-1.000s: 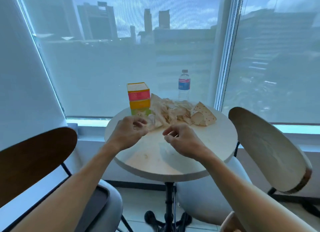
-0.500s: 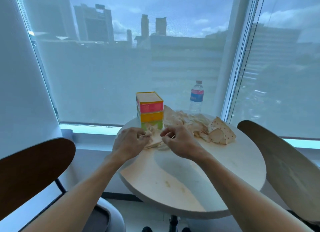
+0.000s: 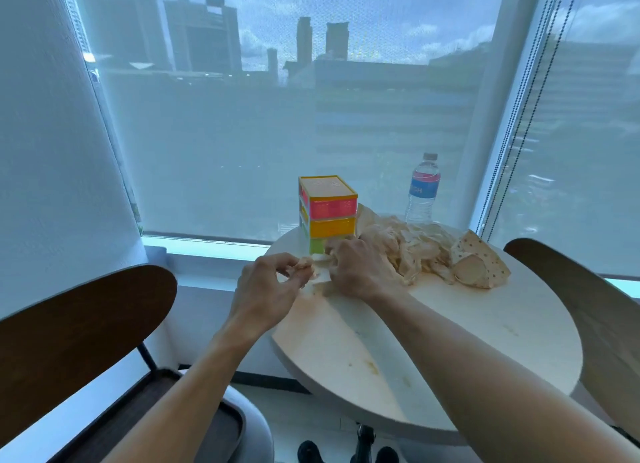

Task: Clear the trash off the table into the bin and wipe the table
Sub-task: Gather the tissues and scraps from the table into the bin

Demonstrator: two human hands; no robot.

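Because the crumpled paper trash (image 3: 408,251) just right of the coloured drawer box (image 3: 328,213) looks light, soft and compressible, the left hand (image 3: 266,286) pinches a scrap while the right hand (image 3: 356,268) grips bunched paper before the box.

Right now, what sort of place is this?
Probably a high-rise office breakout corner or cafe nook, though I can't be sure. A small round table stands at a floor-to-ceiling window with roller blinds, looking out on city towers, and wooden-backed chairs flank it.
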